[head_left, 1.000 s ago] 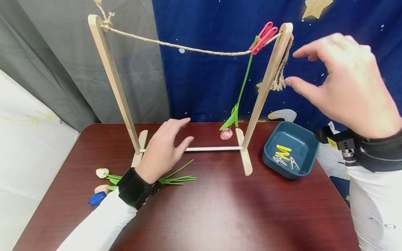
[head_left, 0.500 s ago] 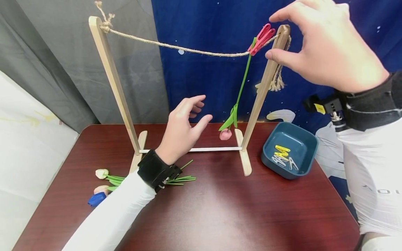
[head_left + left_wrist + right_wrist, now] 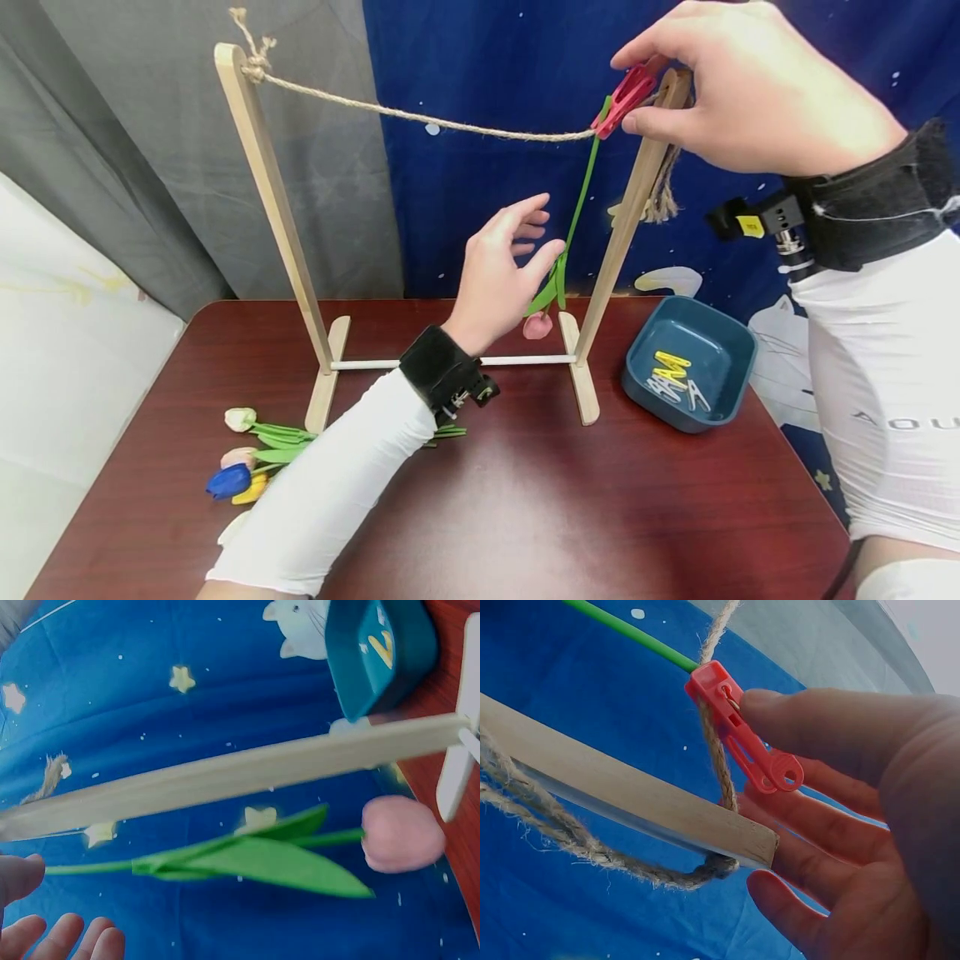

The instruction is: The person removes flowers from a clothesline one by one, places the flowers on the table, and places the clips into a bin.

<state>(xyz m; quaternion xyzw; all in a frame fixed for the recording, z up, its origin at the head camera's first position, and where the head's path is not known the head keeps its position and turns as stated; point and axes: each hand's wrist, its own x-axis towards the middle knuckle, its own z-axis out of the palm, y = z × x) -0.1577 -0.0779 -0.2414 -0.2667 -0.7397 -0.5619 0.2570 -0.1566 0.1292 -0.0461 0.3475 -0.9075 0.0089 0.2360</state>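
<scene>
One tulip hangs head-down from the rope, its green stem caught at the top by the red clothespin close to the right post of the wooden rack. Your right hand has thumb and forefinger pinched on that pin's tail end; the right wrist view shows the pin sitting across the rope with the stem running out from under its nose. Whether you are pressing the pin open I cannot tell. Your left hand is up beside the stem with its fingers spread and relaxed, holding nothing, the thumb just beside the leaves and possibly brushing them.

Judging from how things lie, one flower of several is on the line and the rest are not: a bunch of tulips, white, pink, blue and yellow, lies on the desk to the left of the rack's left foot. Spare pins, yellow and pale ones, sit in the blue tray right of the rack.

For what stands in the way, the right post is touching or nearly touching your right fingers, so the pin has little room on that side, and the rope's knotted tail hangs just behind it. Your left forearm crosses over the rack's low crossbar.
</scene>
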